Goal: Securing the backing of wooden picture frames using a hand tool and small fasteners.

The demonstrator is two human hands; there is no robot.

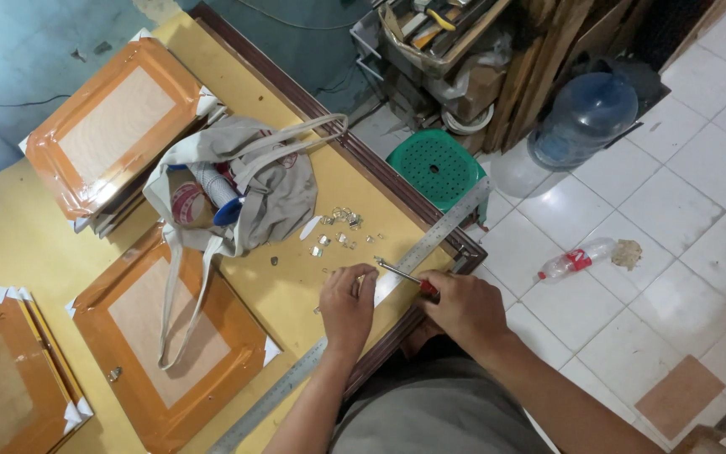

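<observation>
now, from the left: orange taped frame backs flat on the yellow board, a cloth tote bag beside small metal hangers. left hand pinching a small metal piece against the long steel ruler. right hand clenched around a red-handled screwdriver, tip near the left fingertips.
</observation>
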